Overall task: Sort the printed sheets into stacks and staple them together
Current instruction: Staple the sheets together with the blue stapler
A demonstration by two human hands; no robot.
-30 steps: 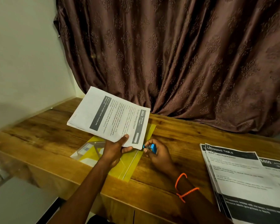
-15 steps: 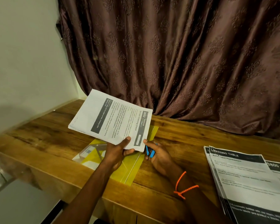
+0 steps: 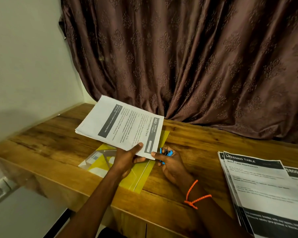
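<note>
- Sheets [image 3: 120, 124], a thin bundle w/ top page headed "Screen Cleaning Check", held up off the surface [image 3: 55, 143], tilted, far end raised toward the curtain [image 3: 187, 57].
- Left hand [image 3: 127, 160] pinches the bundle's near edge: thumb on top of the page, other fingers curled underneath.
- Right hand [image 3: 170, 162] sits at the bundle's near right corner; one fingertip touches that corner, rest of the fingers curled round a small blue stapler [image 3: 165, 154].
- Stapler is just beside the corner, right of it; can't tell if the paper is inside its mouth.
- Orange wrist band [image 3: 194, 196] on the right wrist.
- Yellow plastic folder [image 3: 141, 176] lies flat on the surface directly under both hands & the bundle, w/ some small items inside, unclear what.
- 2nd pile of printed sheets [image 3: 268, 194] lies flat at the right, well apart from the hands; top page reads "DRESSING TABLE".
- White wall [image 3: 24, 66] at left.
</note>
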